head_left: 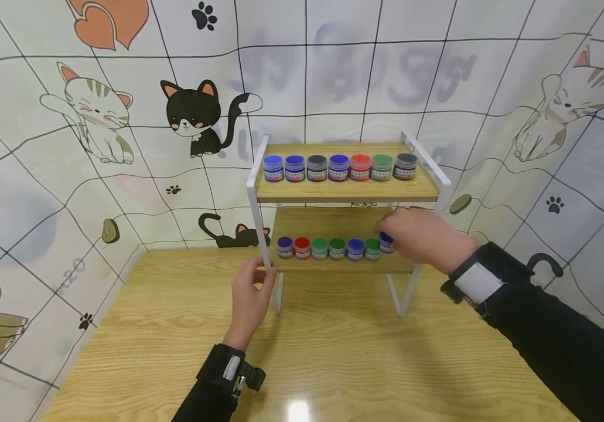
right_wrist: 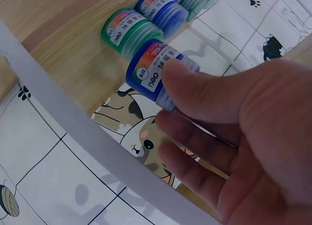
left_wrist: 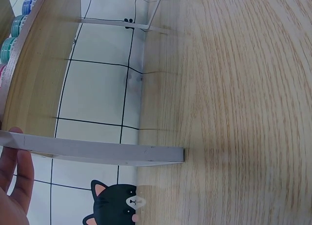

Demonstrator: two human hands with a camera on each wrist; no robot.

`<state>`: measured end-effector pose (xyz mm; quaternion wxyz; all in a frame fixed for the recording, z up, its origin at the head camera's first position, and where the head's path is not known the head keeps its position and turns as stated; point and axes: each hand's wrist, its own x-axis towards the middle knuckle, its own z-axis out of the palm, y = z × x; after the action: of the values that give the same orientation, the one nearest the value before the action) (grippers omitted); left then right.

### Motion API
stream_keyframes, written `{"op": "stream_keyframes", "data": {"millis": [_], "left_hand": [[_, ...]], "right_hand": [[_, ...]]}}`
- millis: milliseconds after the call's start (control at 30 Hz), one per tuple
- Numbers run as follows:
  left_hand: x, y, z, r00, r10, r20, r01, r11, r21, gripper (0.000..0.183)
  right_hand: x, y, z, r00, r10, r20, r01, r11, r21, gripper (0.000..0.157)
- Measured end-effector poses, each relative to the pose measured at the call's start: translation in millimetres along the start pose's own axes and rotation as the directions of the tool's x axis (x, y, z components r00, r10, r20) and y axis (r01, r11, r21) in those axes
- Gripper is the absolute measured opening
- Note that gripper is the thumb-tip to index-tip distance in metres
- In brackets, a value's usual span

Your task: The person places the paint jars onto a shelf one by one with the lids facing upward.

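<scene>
A two-tier wooden shelf rack [head_left: 344, 190] with a white frame stands on the table. At the right end of its lower tier, my right hand [head_left: 420, 237] pinches a blue-lidded paint jar [right_wrist: 152, 71] between thumb and fingers. Beside that jar is a green paint jar [right_wrist: 127, 32]; I cannot tell whether the two touch. My left hand [head_left: 251, 293] holds the rack's left white upright [head_left: 259, 225] near the lower tier, with the thumb in front. Only some of its fingers [left_wrist: 22, 178] show at that upright in the left wrist view.
Several paint jars with blue, black, red and green lids, including a red one [head_left: 360, 167], line the upper tier. Another row on the lower tier starts with a purple-lidded jar [head_left: 285, 247]. A cat-print sheet [head_left: 333, 76] hangs behind the wooden table [head_left: 333, 363].
</scene>
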<state>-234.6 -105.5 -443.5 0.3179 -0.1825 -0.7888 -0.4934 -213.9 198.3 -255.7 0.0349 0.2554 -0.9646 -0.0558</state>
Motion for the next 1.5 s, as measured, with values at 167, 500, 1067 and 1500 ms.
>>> {"op": "stream_keyframes", "data": {"millis": [167, 500, 1067, 1500], "left_hand": [[0.8, 0.7, 1.4, 1.0, 0.016, -0.008, -0.016, 1.0, -0.014, 0.012], [0.8, 3.4, 2.7, 0.999, 0.03, -0.025, -0.031, 0.999, -0.017, 0.011], [-0.6, 11.6, -0.4, 0.999, 0.023, -0.035, -0.024, 1.0, -0.014, 0.011], [-1.3, 4.1, 0.1, 1.0, -0.007, 0.001, 0.007, 1.0, -0.01, 0.013]], "right_hand": [[1, 1, 1.3, 0.999, -0.012, -0.051, 0.006, 0.995, -0.102, 0.02], [-4, 0, 8.8, 0.989, -0.047, -0.139, 0.012, 0.971, -0.24, 0.018], [1, -3, 25.4, 0.998, -0.036, -0.047, 0.028, 0.987, -0.157, 0.02], [1, -3, 30.4, 0.997, -0.034, -0.063, 0.024, 0.986, -0.164, 0.022]]}}
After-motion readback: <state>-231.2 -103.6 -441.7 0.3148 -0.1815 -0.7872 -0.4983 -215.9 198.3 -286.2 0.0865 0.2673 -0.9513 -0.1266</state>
